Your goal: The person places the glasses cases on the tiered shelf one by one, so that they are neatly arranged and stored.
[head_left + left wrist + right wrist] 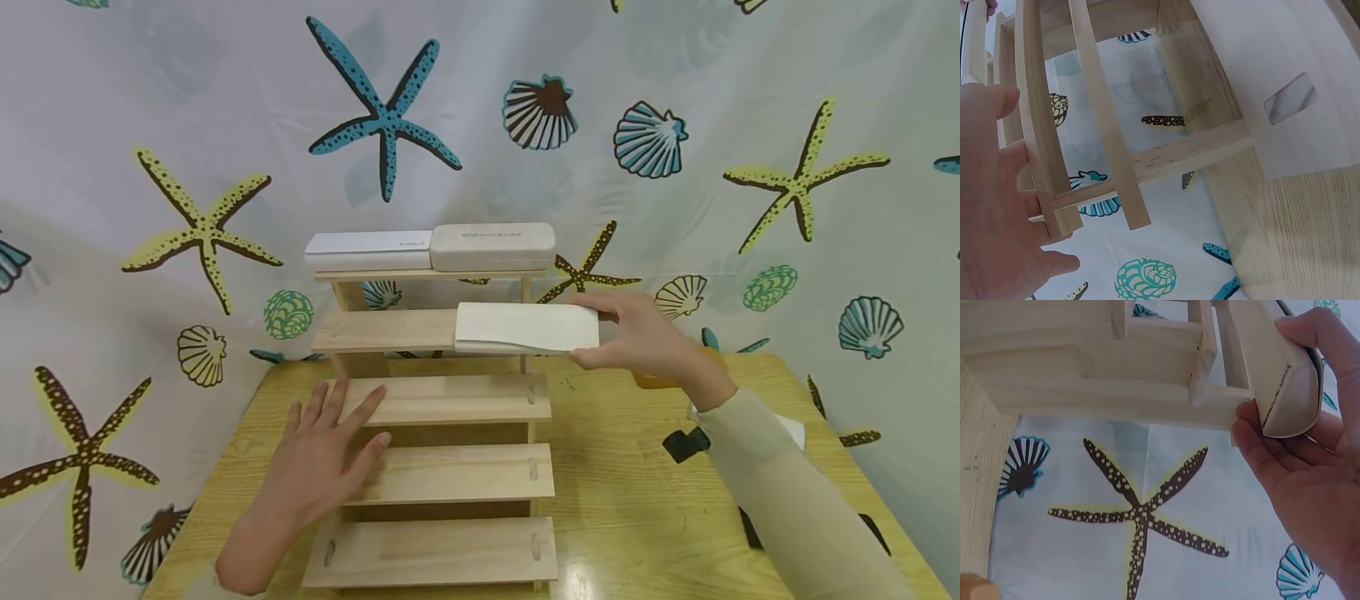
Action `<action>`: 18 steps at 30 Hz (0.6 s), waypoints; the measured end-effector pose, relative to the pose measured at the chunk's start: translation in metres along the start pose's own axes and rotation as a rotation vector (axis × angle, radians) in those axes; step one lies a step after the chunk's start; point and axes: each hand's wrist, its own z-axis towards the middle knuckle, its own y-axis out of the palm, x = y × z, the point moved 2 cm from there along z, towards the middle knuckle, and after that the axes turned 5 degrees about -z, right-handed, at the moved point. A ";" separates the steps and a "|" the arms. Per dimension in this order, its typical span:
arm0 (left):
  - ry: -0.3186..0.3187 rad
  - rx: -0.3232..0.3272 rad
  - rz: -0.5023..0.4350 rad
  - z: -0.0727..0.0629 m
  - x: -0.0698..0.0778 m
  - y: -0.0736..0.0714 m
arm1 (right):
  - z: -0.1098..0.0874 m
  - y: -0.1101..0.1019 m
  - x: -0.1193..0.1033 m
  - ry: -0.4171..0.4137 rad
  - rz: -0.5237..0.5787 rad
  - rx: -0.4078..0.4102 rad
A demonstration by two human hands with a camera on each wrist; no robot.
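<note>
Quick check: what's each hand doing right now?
Left hand: open, flat on the wooden stepped rack.
Right hand: holding the cream glasses case on the rack.

Your colours: stepped rack (442,400) pale natural wood | case (525,327) in your right hand (648,337) cream | top-step cases: white (367,248), beige-grey (492,245) | table (622,492) light yellow woodgrain | backdrop (150,125) white, teal, yellow and brown starfish and shells.

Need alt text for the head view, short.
A person's right hand grips a cream rectangular glasses case at the right end of the second shelf of a stepped light-wood display rack, while the left hand rests flat on the third step. A white case and a beige case sit on top.
</note>
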 end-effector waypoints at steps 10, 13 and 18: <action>0.002 0.006 0.002 0.001 0.002 -0.001 | 0.030 0.018 -0.021 -0.046 0.017 -0.011; 0.004 0.006 0.005 0.001 0.003 -0.001 | 0.038 0.024 -0.027 -0.064 0.019 -0.023; 0.006 0.012 0.009 0.001 0.002 -0.001 | 0.049 0.032 -0.036 -0.090 0.027 -0.035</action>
